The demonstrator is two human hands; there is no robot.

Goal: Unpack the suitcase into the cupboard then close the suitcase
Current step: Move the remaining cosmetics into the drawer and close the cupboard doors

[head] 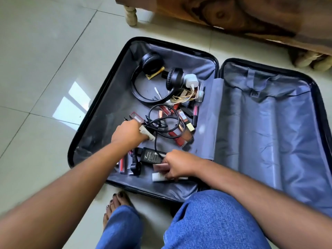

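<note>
Lying wide open on the pale tiled floor, the black suitcase shows two grey-lined halves; the right half holds nothing but its lining and strap. In the left half, black headphones sit at the far end, with a white charger plug and coiled pale cable just right of them. Lipsticks and small cosmetic tubes are scattered through the middle, tangled with a black cable. The left hand curls tightly round a pale object among that cable; what it is I cannot tell. The right hand grips a pink flat item, its fingers bent over a white tube, beside a black power adapter. Blue jeans and a bare foot sit nearest. A wooden furniture piece stands beyond the case.
</note>
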